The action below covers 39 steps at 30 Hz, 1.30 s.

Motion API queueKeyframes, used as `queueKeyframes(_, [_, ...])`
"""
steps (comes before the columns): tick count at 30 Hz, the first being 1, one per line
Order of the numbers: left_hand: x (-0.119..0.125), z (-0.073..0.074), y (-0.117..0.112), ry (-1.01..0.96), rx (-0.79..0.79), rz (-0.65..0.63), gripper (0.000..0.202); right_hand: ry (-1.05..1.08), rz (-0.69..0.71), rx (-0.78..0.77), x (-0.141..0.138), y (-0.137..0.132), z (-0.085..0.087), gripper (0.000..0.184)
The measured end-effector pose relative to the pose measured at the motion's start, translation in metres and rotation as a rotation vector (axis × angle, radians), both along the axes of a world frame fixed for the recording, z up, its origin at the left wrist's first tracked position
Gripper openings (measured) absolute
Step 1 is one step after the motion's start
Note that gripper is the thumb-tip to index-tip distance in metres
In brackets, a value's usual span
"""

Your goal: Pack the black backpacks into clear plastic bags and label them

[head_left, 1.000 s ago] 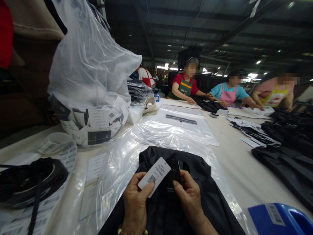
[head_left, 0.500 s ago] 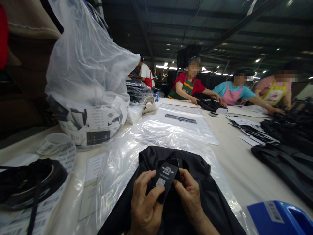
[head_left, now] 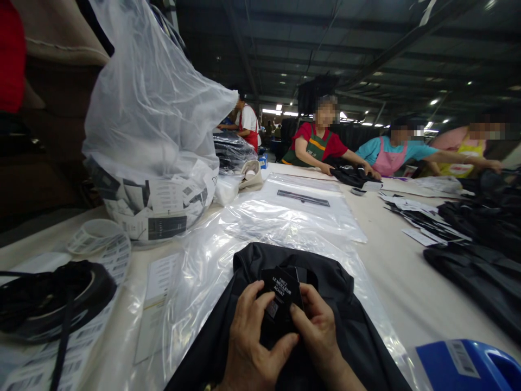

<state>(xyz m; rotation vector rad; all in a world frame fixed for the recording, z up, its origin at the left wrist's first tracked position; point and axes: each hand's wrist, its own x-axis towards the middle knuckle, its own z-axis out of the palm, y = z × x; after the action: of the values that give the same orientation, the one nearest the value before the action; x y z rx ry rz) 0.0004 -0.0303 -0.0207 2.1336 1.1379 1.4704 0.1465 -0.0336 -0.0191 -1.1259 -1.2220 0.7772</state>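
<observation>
A black garment [head_left: 325,293] lies folded on clear plastic bags [head_left: 211,255] in front of me. At its collar a black hang tag [head_left: 280,296] with white print stands between my hands. My left hand [head_left: 252,347] pinches the tag's lower left side with thumb and fingers. My right hand [head_left: 319,331] grips the tag's right edge, fingers curled over it. Both hands rest on the garment.
A large clear bag of printed tags [head_left: 154,206] stands at the left. A roll of barcode stickers [head_left: 95,236] and black cord [head_left: 49,298] lie nearer. A blue plastic thing [head_left: 468,364] is at bottom right. More black garments [head_left: 480,255] and tags [head_left: 423,222] lie right; several people work across the table.
The tag turned from its white side to its black printed side. Both hands closed in on it and lowered it onto the garment's collar.
</observation>
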Motion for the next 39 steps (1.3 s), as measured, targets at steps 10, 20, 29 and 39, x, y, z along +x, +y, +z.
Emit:
queueKeyframes(10, [0.006, -0.002, 0.004, -0.262, -0.233, 0.059, 0.038, -0.058, -0.011, 0.097, -0.003, -0.002, 0.01, 0.016])
queueKeyframes(20, [0.005, -0.002, 0.001, -0.076, -0.179, 0.016, 0.051, 0.008, -0.047, 0.068, -0.003, -0.002, 0.007, 0.018])
queueKeyframes(29, [0.003, -0.001, 0.001, -0.207, -0.285, 0.032, 0.045, -0.035, -0.039, 0.106, -0.004, -0.003, 0.009, 0.017])
queueKeyframes(39, [0.008, 0.015, -0.001, -0.485, -0.464, 0.152, 0.033, -0.064, -0.038, 0.107, -0.001, -0.003, 0.009, 0.015])
